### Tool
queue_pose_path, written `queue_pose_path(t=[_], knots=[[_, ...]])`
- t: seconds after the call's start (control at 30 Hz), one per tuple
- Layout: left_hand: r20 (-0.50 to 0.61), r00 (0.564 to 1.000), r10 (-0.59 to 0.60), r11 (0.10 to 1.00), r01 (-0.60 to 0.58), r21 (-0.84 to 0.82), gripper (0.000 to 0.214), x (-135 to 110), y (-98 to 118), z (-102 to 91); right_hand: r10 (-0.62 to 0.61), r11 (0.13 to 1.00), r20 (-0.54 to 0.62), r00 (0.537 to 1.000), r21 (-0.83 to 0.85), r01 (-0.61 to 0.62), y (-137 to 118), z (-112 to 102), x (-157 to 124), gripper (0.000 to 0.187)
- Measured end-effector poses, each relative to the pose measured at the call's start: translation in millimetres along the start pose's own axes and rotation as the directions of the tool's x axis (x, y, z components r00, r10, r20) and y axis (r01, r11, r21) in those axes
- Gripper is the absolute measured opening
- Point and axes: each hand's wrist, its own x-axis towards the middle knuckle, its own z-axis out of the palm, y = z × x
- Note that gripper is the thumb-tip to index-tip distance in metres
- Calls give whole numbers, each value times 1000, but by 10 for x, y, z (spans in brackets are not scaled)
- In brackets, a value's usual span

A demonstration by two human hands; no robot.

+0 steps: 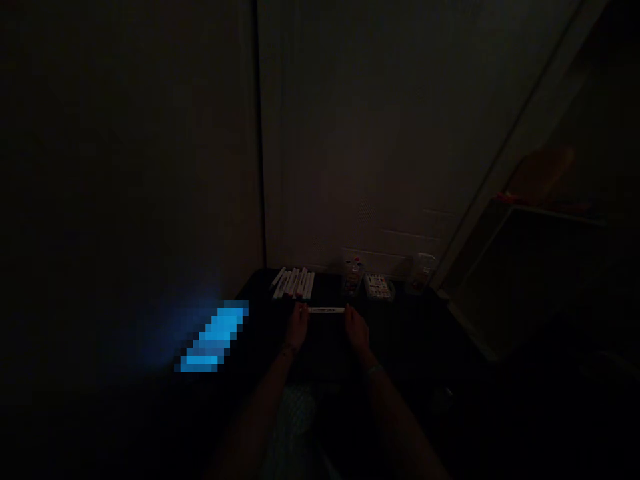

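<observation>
A white marker (pixel 327 310) with dark print is held level between my two hands, over the dark table. My left hand (pixel 297 327) is closed on its left end, and my right hand (pixel 357 327) grips the right end. Just beyond my left hand, several white markers (pixel 295 283) lie side by side, one of them slanted at the left. Behind my right hand are a clear container (pixel 353 277) with coloured tips in it and a clear case (pixel 379 287) of small white pieces. The room is very dark, so finger details are hard to make out.
Another clear container (pixel 423 273) stands at the table's back right corner. A pixelated, glowing blue screen (pixel 215 337) is at the left. Behind the dark table (pixel 410 333) rises a wall (pixel 360 133). A shelf-like piece (pixel 545 213) with an orange object stands at the right.
</observation>
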Motion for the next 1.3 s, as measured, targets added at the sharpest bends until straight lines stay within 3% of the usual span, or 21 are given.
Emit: queue_pose_path(t=[0.27,0.57,0.8,1.3], knots=[[-11,999,44,997,-43,68,26,-12,9,18,14,989,-27,1000,-148,-18,-52,-3,-25,55],[-92,996,-5,998,11,64,26,9,-13,20,-23,999,5,1000,-36,23,-18,-47,-39,62],[-72,997,-13,999,16,37,26,18,-22,3,10,996,19,1000,84,-12,-78,-116,-80,61],[-32,998,56,997,-57,-57,23,23,-30,5,49,999,19,999,5,-49,-57,-90,-52,66]])
